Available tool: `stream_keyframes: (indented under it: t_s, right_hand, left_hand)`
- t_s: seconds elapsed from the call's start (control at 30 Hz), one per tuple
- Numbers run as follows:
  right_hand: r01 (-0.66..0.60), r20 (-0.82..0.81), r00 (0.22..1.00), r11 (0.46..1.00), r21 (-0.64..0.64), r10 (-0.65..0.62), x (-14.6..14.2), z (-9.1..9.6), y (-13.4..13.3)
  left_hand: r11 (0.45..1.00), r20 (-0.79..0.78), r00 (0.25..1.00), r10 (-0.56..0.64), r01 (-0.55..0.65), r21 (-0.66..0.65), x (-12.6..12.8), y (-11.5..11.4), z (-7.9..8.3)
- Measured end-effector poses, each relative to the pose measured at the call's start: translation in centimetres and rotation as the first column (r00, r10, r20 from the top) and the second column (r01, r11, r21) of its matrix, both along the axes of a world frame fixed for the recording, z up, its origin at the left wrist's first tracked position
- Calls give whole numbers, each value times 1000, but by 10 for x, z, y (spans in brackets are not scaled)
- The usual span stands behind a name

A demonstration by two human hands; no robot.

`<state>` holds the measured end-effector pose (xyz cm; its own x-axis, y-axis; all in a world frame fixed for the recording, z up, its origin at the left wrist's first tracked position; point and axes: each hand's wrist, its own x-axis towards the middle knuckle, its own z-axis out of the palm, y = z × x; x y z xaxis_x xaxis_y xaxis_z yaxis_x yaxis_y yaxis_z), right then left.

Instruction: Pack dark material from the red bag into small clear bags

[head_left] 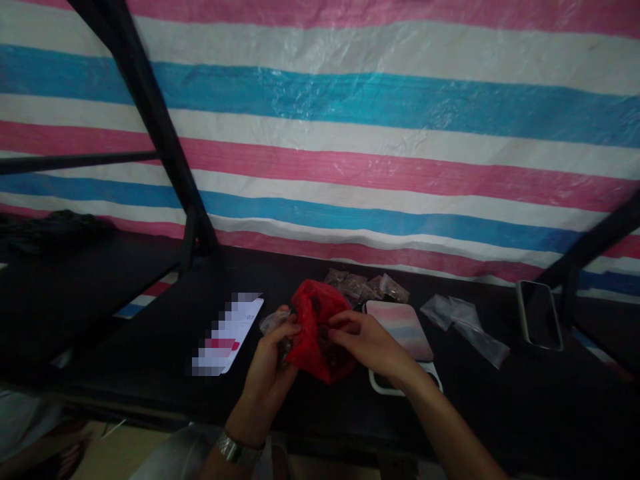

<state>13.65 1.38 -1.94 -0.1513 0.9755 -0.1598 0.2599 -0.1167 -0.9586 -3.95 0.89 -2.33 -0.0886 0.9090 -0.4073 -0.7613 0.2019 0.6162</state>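
Note:
A red plastic bag (306,343) lies open on the dark tabletop between my hands. Inside its mouth shows dark brown stuff, too dim to name. My left hand (270,373), a metal-band watch on its wrist, is closed around the bag's left side; a small clear plastic bag (274,321) sticks out by its fingers. Fingers bent together, my right hand (367,340) reaches into the bag's opening, and what they pinch is hidden. Just right of the bag, partly under my right wrist, is a flat device with a shiny square plate (400,327), apparently a small scale.
Several small clear bags of brown bits (367,285) lie behind the red bag. Flat clear bags (470,327) and a phone (540,315) lie to the right. On the left is a lit, pixelated screen (237,337). A black frame post (155,120) stands before a striped sheet (350,160).

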Motion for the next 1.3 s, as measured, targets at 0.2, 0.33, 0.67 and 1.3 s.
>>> stream_keyframes:
  t_s: [0.2,0.33,0.67,1.3]
  right_hand:
    - [-33,-85,996,999,-12,32,11,15,-2]
    - [25,-105,994,997,69,-18,16,24,-2]
    - [-7,-68,997,943,332,32,-12,27,-11]
    - [-106,372,920,837,537,-122,-19,46,-32]
  left_hand:
    - [961,-469,883,-10,138,240,-9,-11,3]
    - [869,-702,712,28,330,369,-14,-17,1]
    - [815,-859,498,-118,542,202,-18,-18,-27]
    - [847,-954,217,208,447,287,-8,-13,-18]
